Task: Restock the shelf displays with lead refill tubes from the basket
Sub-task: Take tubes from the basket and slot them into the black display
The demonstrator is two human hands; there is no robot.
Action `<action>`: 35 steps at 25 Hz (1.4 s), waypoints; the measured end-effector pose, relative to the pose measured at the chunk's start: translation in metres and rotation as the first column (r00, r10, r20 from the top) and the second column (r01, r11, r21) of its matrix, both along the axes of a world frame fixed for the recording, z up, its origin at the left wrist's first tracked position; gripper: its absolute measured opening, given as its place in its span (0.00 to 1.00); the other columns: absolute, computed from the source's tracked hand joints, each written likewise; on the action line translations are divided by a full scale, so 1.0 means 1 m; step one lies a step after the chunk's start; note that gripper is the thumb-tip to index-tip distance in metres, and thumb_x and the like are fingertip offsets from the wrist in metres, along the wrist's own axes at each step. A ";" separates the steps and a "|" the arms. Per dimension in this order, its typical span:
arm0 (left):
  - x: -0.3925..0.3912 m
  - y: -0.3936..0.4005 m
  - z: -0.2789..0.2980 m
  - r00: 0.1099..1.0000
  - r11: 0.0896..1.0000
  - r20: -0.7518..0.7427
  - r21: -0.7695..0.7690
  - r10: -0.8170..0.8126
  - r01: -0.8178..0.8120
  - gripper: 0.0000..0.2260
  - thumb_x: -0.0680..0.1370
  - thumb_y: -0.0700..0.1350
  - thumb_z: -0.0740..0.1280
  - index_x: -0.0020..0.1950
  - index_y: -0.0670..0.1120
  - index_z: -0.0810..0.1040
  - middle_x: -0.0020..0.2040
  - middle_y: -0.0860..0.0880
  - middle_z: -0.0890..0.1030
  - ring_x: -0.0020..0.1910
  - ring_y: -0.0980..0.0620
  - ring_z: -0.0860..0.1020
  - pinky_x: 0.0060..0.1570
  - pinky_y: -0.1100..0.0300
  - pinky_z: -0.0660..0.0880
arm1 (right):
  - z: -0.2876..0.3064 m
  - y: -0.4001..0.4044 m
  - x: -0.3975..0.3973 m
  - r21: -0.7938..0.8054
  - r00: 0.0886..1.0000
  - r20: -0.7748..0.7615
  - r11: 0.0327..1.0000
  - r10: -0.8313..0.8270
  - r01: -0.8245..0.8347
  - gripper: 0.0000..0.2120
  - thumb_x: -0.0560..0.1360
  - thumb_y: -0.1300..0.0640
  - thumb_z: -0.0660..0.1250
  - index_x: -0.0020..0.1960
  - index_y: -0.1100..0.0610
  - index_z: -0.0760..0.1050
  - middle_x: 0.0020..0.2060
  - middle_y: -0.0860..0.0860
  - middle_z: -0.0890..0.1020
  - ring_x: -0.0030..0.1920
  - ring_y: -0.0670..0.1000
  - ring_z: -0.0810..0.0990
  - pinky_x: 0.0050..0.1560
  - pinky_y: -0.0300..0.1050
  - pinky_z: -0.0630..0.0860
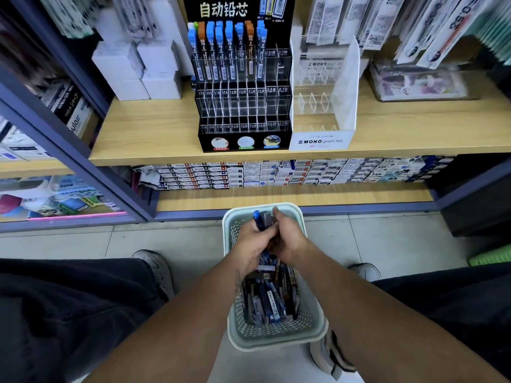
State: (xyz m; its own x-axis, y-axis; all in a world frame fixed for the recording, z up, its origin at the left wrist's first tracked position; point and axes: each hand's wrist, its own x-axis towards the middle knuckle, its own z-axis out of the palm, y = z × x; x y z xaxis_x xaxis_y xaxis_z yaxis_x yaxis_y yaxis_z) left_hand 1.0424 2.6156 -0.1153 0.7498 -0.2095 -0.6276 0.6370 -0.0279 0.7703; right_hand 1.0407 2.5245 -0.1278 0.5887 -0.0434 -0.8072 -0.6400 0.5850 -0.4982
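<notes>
Lead refill tubes (265, 220) are grasped by fingers of both hands (253, 239) (287, 239) over the basket (276, 337).

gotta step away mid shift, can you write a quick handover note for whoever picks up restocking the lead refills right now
Left hand and right hand: both over the basket, together holding a small bunch of lead refill tubes.
Basket: on the floor below the shelf, many tubes in it.
Black display: only the top row holds tubes, with its two right slots bare; lower rows bare.
Clear MONO display: bare.
Left: fill those slots.
</notes>
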 end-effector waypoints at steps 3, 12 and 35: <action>-0.001 0.000 0.017 0.999 0.999 -0.024 0.026 -0.040 0.040 0.04 0.79 0.44 0.72 0.49 0.44 0.82 0.42 0.42 0.85 0.39 0.46 0.81 0.38 0.53 0.76 | 0.025 -0.004 -0.004 -0.131 0.992 0.027 0.984 0.126 -0.122 0.24 0.82 0.41 0.59 0.47 0.60 0.82 0.33 0.54 0.82 0.27 0.51 0.78 0.25 0.41 0.73; 0.008 0.005 0.129 0.968 0.985 0.188 0.067 -0.167 0.157 0.10 0.82 0.40 0.65 0.59 0.35 0.77 0.32 0.44 0.79 0.26 0.51 0.75 0.24 0.60 0.72 | 0.126 -0.018 -0.006 -0.315 0.820 0.435 0.916 0.371 -0.247 0.11 0.78 0.51 0.70 0.51 0.59 0.80 0.34 0.54 0.76 0.28 0.49 0.65 0.26 0.43 0.65; 0.151 0.023 0.271 0.927 0.884 0.292 -0.331 -0.236 0.329 0.05 0.82 0.39 0.63 0.55 0.40 0.76 0.44 0.41 0.81 0.33 0.52 0.75 0.19 0.67 0.65 | 0.272 -0.044 0.129 -0.295 0.690 0.646 0.941 0.326 -0.168 0.10 0.79 0.54 0.68 0.47 0.61 0.82 0.30 0.54 0.76 0.29 0.53 0.75 0.41 0.50 0.79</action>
State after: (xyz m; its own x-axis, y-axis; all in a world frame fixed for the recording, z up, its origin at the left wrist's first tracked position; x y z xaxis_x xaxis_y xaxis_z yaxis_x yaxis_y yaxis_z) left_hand 1.1935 2.6390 0.1556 0.7388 -0.6151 -0.2753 0.4428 0.1352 0.8864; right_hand 1.1696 2.4801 0.1440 0.9819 0.0742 -0.1744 -0.1887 0.2939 -0.9370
